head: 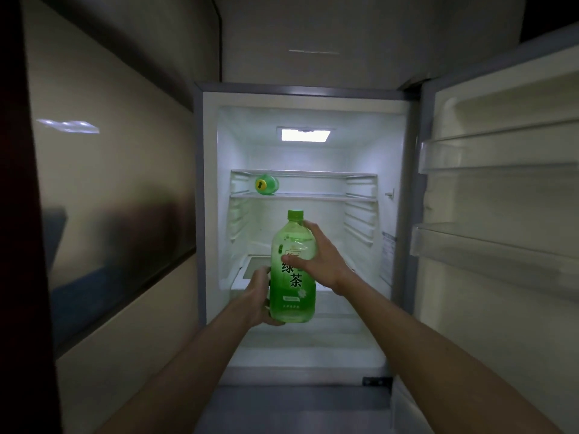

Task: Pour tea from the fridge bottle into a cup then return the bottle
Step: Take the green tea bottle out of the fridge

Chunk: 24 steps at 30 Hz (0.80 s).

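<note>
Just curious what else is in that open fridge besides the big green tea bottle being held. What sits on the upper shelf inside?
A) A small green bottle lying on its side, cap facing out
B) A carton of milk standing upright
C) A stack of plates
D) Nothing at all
A: a small green bottle lies on its side at the left of the upper wire shelf, its yellow-green cap facing the camera.

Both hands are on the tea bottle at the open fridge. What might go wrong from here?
1. The green tea bottle is large and smooth; the left hand holds only its lower side and the right hand its shoulder, so it might slip.
2. The open fridge door stands close to the right arm and could be bumped.
</note>
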Motion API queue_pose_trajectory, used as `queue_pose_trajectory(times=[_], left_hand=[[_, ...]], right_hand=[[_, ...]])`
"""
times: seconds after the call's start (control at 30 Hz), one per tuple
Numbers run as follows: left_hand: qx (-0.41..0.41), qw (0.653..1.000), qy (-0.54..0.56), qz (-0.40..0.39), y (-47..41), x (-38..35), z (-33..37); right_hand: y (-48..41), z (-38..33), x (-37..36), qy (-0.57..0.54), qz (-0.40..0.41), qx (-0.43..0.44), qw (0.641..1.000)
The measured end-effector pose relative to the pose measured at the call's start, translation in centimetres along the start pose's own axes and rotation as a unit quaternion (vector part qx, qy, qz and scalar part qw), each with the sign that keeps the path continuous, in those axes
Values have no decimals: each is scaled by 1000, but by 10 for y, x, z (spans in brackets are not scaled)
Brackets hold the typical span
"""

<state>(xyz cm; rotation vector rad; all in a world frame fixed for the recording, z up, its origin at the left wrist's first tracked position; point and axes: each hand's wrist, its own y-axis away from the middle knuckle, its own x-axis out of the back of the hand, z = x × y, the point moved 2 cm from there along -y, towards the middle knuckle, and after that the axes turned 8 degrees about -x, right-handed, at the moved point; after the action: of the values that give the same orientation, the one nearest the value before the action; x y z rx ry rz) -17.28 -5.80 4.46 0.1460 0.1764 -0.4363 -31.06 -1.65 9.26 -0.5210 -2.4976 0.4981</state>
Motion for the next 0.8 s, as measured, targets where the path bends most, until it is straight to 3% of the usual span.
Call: queue_pose_trajectory(times=[0.8], left_hand=[[18, 999, 45, -6, 204, -15, -25]], right_hand=[[183, -91, 37, -4, -22, -3, 1000]])
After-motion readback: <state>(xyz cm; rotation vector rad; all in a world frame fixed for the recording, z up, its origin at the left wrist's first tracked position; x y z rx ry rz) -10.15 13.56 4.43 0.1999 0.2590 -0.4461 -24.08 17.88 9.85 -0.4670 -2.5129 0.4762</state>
